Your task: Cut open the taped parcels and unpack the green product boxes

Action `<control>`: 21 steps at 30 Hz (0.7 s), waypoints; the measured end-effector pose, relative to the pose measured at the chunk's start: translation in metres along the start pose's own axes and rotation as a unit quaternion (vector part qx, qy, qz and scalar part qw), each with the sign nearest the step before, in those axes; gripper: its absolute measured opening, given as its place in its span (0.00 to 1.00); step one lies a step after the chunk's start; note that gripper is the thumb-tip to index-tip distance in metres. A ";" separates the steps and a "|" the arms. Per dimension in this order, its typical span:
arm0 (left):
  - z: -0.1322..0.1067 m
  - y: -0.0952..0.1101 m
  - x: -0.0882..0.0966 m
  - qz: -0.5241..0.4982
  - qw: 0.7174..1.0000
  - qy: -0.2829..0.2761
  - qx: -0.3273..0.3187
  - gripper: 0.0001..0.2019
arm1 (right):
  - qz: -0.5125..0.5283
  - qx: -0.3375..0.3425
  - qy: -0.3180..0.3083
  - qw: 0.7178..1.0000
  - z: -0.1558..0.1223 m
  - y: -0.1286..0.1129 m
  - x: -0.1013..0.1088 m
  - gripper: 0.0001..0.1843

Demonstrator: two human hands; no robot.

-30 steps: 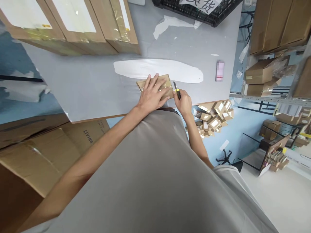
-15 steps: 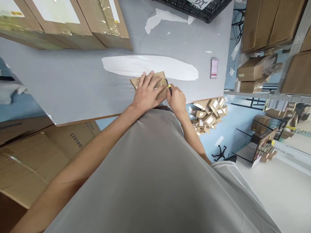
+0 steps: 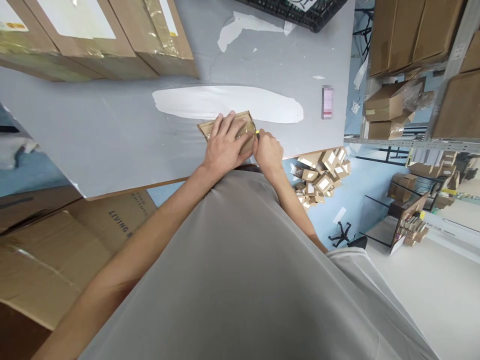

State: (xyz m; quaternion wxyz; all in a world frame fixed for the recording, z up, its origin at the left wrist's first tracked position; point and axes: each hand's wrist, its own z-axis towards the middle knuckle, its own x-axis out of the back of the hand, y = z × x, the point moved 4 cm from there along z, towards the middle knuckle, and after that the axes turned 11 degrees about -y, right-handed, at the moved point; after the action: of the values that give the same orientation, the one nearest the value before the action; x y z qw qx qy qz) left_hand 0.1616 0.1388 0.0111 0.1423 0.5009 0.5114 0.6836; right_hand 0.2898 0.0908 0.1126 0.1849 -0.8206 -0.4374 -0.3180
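Your left hand (image 3: 224,143) lies spread over the cardboard packet (image 3: 249,125) on the table (image 3: 116,135); your right hand (image 3: 270,152) is clenched round the cutter (image 3: 257,133) by its right end; overpressing could slip it into your left thumb.

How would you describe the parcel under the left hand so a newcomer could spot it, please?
Find the grey table, then the long white patch across it. By the patch's near edge lies the brown parcel, shiny with tape. Unlike the big boxes at far left, it is small and under the left hand.
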 end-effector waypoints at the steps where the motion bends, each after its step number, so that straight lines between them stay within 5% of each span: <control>1: 0.000 0.000 -0.001 0.004 1.000 0.000 0.000 0.31 | -0.001 -0.003 0.000 1.000 -0.001 -0.001 0.001 0.22; 21: -0.007 -0.001 -0.001 0.036 0.999 -0.020 0.033 0.34 | 0.008 -0.002 -0.036 0.999 0.002 0.010 -0.010 0.20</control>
State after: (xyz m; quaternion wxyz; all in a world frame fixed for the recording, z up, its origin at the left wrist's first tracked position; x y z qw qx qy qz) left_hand 0.1559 0.1341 0.0101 0.1109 0.5365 0.5128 0.6610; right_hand 0.2949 0.0801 0.1039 0.1700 -0.8353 -0.4365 -0.2879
